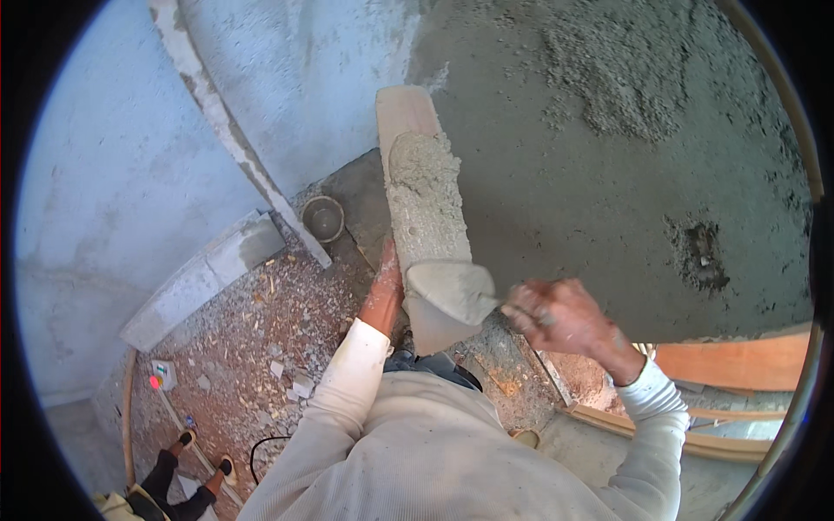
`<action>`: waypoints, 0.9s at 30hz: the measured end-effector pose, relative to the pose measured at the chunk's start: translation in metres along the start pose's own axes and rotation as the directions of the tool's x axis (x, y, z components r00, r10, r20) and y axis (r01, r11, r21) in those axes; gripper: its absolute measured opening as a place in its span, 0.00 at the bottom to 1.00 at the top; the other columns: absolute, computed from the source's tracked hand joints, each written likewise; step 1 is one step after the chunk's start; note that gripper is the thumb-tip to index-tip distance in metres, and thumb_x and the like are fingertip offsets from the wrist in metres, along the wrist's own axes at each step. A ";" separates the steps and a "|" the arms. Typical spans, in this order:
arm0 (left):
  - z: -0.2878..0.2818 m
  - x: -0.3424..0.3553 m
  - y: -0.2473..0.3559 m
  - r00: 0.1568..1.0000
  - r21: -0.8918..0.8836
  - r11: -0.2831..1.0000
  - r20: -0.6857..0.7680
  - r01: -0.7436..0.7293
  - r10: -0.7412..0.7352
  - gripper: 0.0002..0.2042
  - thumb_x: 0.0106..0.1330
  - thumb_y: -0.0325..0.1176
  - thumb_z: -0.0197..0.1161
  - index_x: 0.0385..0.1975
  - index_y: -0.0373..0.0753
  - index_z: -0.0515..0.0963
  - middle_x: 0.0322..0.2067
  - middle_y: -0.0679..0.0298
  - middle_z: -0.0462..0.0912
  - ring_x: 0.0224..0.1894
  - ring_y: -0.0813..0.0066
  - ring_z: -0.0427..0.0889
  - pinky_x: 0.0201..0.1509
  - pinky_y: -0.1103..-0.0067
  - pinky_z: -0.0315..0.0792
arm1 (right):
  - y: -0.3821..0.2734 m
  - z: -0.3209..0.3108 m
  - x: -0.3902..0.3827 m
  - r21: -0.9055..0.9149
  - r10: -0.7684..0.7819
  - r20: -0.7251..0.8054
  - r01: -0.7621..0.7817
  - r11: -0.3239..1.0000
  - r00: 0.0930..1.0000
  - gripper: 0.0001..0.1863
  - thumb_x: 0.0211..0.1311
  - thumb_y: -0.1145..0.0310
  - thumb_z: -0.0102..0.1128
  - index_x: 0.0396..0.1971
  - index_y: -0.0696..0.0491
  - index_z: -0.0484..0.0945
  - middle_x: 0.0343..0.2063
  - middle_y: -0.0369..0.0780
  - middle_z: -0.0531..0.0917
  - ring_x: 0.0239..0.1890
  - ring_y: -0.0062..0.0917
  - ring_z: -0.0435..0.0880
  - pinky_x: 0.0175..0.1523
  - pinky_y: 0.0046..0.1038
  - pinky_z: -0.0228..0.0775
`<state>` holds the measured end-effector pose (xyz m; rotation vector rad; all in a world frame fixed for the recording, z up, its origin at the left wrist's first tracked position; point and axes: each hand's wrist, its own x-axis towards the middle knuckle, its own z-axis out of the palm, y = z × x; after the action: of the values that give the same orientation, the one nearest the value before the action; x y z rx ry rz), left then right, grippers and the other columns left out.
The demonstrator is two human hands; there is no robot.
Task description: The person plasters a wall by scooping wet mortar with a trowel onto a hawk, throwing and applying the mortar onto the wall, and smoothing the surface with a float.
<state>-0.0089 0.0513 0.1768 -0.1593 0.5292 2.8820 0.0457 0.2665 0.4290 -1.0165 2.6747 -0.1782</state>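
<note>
My left hand grips the left side of a long pale board held out in front of me, its fingers partly hidden behind it. Wet grey mortar lies heaped toward the board's far end and smeared along its middle. In my right hand is the handle of a trowel, whose mortar-coated blade lies over the near end of the board.
A wet-plastered grey wall with rough patches and a hole fills the right. A pale strip crosses the left wall near a bucket and concrete block. Rubble covers the floor; another person's legs show lower left.
</note>
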 end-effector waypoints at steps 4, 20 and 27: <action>0.019 -0.007 -0.022 0.991 0.077 0.993 0.097 0.087 -0.094 0.29 0.77 0.52 0.55 0.65 0.34 0.69 0.53 0.54 0.82 0.50 0.63 0.86 0.54 0.64 0.85 | 0.008 -0.016 0.021 -0.008 -0.006 -0.170 0.005 1.000 0.985 0.09 0.69 0.67 0.60 0.43 0.56 0.83 0.34 0.47 0.87 0.30 0.45 0.87 0.37 0.43 0.80; -0.066 -0.106 0.005 0.961 0.066 0.986 -0.242 0.152 -0.132 0.30 0.76 0.54 0.55 0.65 0.33 0.69 0.53 0.54 0.83 0.49 0.63 0.87 0.53 0.65 0.85 | 0.053 -0.136 -0.006 0.652 -0.078 -0.038 0.084 0.754 0.996 0.13 0.75 0.60 0.59 0.39 0.55 0.82 0.27 0.38 0.87 0.23 0.24 0.85 0.28 0.29 0.79; -0.070 -0.096 0.001 0.959 0.059 0.997 -0.280 0.051 -0.033 0.30 0.76 0.54 0.54 0.65 0.33 0.69 0.53 0.54 0.83 0.49 0.63 0.87 0.53 0.66 0.85 | 0.167 -0.191 -0.040 0.336 0.330 -0.875 -0.048 0.941 0.353 0.18 0.74 0.52 0.60 0.31 0.51 0.81 0.19 0.31 0.75 0.18 0.14 0.71 0.21 0.22 0.64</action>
<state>0.0891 0.0078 0.1257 -0.5657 0.6593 2.8113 -0.0875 0.4209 0.5850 -0.5208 3.5469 -1.4302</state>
